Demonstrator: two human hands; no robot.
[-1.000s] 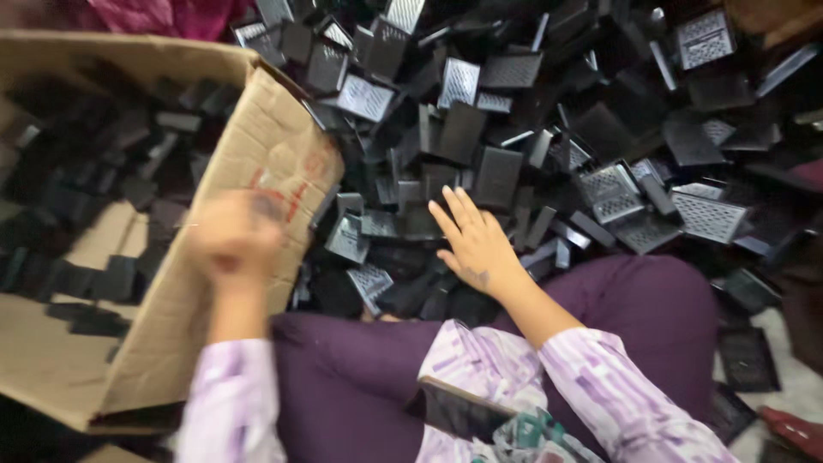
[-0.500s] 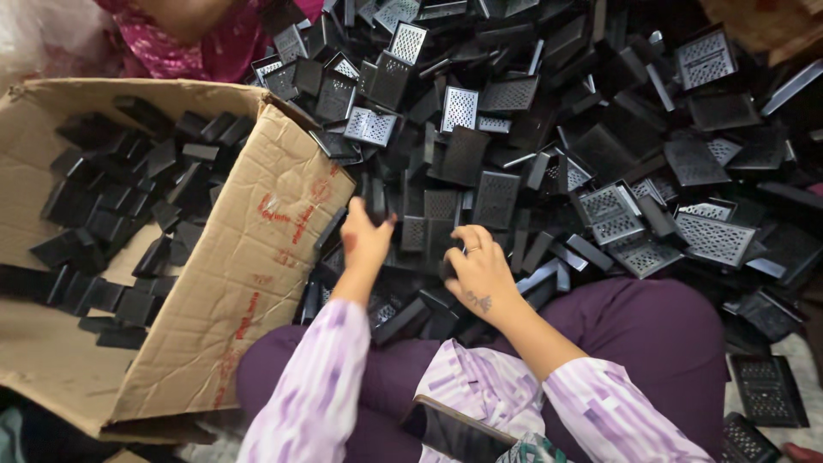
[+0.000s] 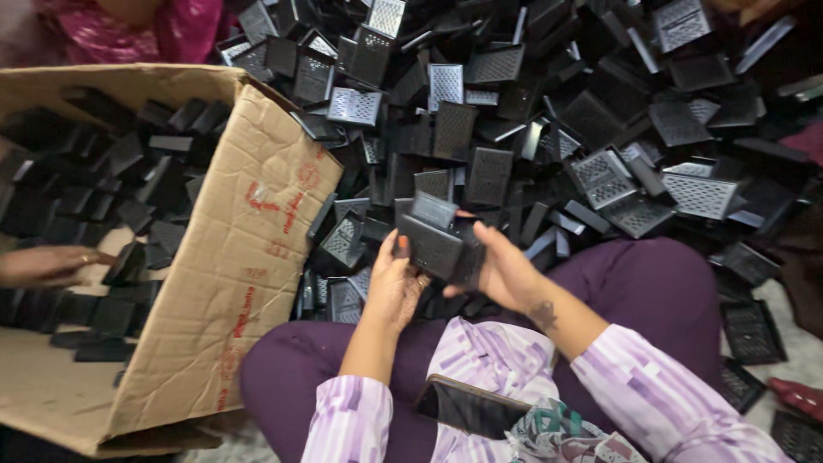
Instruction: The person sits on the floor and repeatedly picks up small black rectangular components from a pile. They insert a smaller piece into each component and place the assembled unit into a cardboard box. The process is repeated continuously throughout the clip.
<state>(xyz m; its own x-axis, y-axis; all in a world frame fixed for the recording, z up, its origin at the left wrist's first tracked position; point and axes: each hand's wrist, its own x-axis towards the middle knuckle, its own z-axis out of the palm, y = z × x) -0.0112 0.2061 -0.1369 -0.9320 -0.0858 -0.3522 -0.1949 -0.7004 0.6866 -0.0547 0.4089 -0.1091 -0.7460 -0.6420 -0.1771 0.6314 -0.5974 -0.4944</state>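
A stack of black perforated plastic pieces (image 3: 437, 240) sits clamped between the left hand (image 3: 396, 287) and right hand (image 3: 506, 274).

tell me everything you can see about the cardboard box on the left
The cardboard box is plain brown corrugated card with faded red print on its outer wall. It stands open, flaps spread, its near wall bulging toward the pile of black grilles. Inside lie many small black plastic pieces. Another person's hand reaches in from the left edge.
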